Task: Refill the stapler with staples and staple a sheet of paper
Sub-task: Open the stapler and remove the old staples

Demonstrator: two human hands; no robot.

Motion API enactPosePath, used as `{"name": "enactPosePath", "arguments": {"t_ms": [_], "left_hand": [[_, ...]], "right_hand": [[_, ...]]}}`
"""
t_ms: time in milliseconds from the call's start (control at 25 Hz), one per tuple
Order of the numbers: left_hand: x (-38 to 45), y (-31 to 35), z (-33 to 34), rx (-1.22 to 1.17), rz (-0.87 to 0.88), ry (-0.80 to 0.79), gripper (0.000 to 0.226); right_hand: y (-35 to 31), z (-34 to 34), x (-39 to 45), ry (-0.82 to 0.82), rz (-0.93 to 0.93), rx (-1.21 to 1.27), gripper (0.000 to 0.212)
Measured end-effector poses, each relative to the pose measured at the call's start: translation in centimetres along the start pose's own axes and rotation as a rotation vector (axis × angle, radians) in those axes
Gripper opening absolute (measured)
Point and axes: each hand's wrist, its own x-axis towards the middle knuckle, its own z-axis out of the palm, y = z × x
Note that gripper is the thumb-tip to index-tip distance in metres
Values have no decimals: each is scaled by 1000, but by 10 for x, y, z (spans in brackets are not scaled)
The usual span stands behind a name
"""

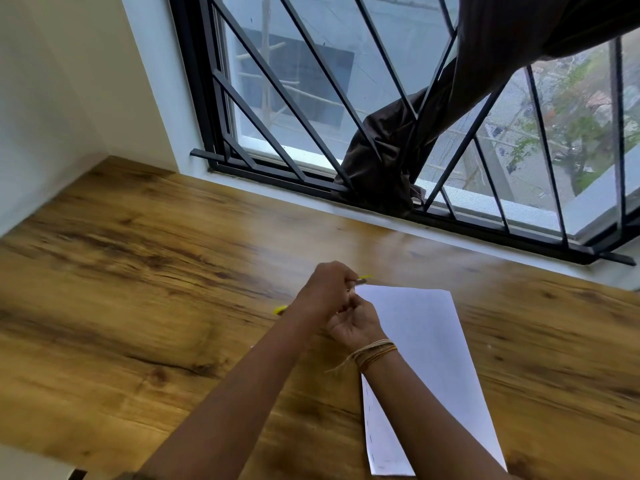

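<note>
Wood-grain brown desk (138,271) runs under a window with black diagonal bars (311,109); a dark brown curtain (398,161) is bunched on the sill. My left hand (325,289) is closed around a small yellow stapler (363,278), of which only a yellow tip with a grey metal part shows past my fingers, beside the far left corner of the white sheet of paper (426,348) lying flat on the desk. A second yellow bit (280,309) shows behind my left wrist; whether it belongs to the stapler cannot be told. My right hand (356,327), thread bands (375,353) at the wrist, is curled and pinched against the left; any staples in it are hidden. I judge the refill step is in hand. Next calls for seating the strip, closing the stapler, then bringing the sheet's corner between its jaws.
</note>
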Motion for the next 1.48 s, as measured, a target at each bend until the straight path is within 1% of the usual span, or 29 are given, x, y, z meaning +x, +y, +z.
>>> {"name": "enactPosePath", "arguments": {"t_ms": [40,80,120,160,240,320,400,480,560,680,800,840,920,960,1000,1040,1120,1160,1200,1240,1320,1400,1480], "left_hand": [[-2,5,1,201,94,-18,20],[-4,7,3,341,157,-19,21],[-6,5,5,417,187,-10,22],[-6,2,5,425,187,9,25],[-6,-3,5,355,172,52,29],[-9,-5,9,339,206,72,30],[-15,-3,14,316,249,102,28],[-17,-4,14,167,226,156,26],[-18,-6,10,42,226,176,30],[-21,-8,3,17,239,99,47],[-24,-9,-3,-41,200,134,43],[-25,-8,-3,-50,228,174,40],[-27,-3,-2,-80,326,286,35],[-27,-1,-2,-98,370,333,33],[-26,0,-3,-89,392,338,32],[-25,0,-4,-47,385,301,33],[-24,-5,-5,41,321,171,36],[-24,-8,-3,32,293,142,36],[-24,-10,-2,-7,260,150,36],[-24,-12,-1,-64,204,177,37],[-20,-14,0,-228,28,227,38],[-16,-19,-1,-490,-130,226,39],[-15,-28,-4,-757,-243,232,38]], "right_hand": [[1,2,-1,-42,49,106,29],[2,5,-2,-71,90,180,34],[1,7,-3,-90,113,222,39],[1,9,-3,-103,114,241,41],[2,8,-4,-117,80,238,42],[2,7,-3,-111,74,229,35],[7,8,-3,-107,28,206,28],[9,9,-2,-119,-11,191,31],[7,11,-3,-144,12,140,32],[-4,10,-6,-129,23,42,37],[-8,8,-2,-113,15,116,45],[-8,6,0,-121,16,145,42],[-8,5,5,-130,29,180,23],[-9,6,7,-133,33,177,18],[-10,7,8,-134,28,153,19],[-11,8,7,-133,15,113,23],[-11,7,6,-144,-6,25,35],[-10,6,6,-152,-8,10,39],[-9,5,5,-158,-10,16,41],[-9,4,5,-150,-12,30,42],[-9,-1,10,-109,-22,27,40],[-10,-2,9,-98,-40,-24,46],[-13,-3,8,-141,-18,-66,56]]}}
